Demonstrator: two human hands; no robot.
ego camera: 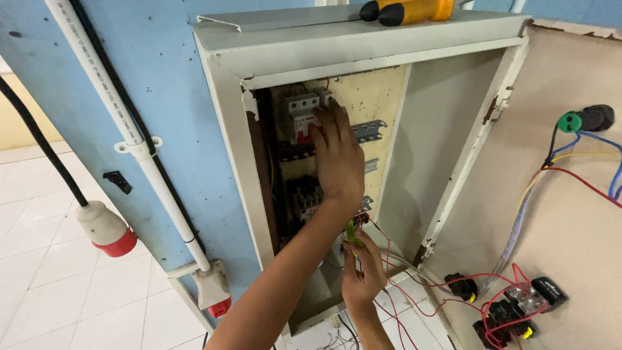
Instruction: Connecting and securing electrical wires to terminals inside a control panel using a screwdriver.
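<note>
Inside the open grey metal cabinet (228, 116), near its top edge, the left hand (338, 159) reaches up with fingers spread narrow and fingertips on the white-and-red plastic breaker (302, 115), a blocky unit standing upright on the beige backboard, so the breaker lies straight above and ahead of that hand. Lower, near the cabinet's bottom edge, the right hand (363, 272) is pinched shut on a small green tool (353, 233) that points upward among thin red wires (395, 259). A yellow-handled screwdriver (414, 10) lies lengthwise on the cabinet's top.
</note>
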